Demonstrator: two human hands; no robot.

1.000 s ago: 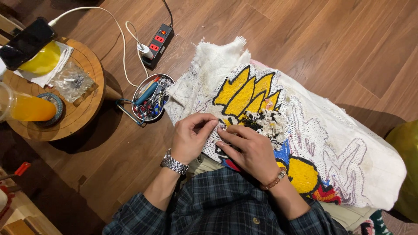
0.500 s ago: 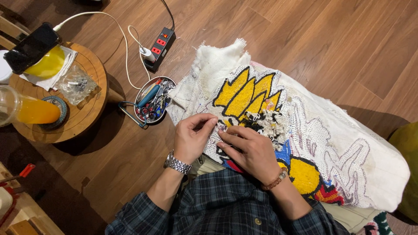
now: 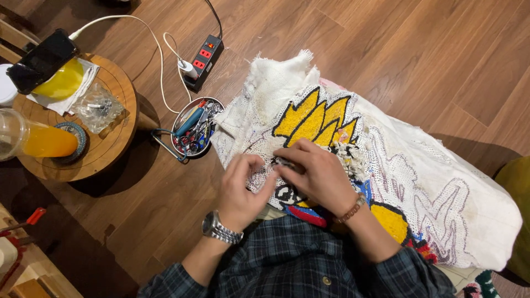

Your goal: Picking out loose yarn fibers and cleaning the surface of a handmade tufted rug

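A white backing cloth (image 3: 425,182) with a tufted picture in yellow, black, blue and red lies across my lap and the floor. My left hand (image 3: 243,190), with a metal watch on its wrist, rests on the cloth's left part, fingers curled and pinching the fabric. My right hand (image 3: 317,174), a bead bracelet on its wrist, presses on the cloth beside it, fingertips meeting the left hand's at a dark outline. Any small tool between the fingers is hidden. Yellow spiky shapes (image 3: 314,118) lie just beyond both hands.
A round tin of scissors and tools (image 3: 194,128) sits on the wooden floor left of the cloth. A power strip (image 3: 203,60) with a white cable lies behind it. A round wooden stool (image 3: 107,146) holds an orange drink, a phone, a tape roll and a plastic bag.
The view has shifted slightly. My left hand has slid down and right, closer to the right hand's fingertips; both stay on the cloth.
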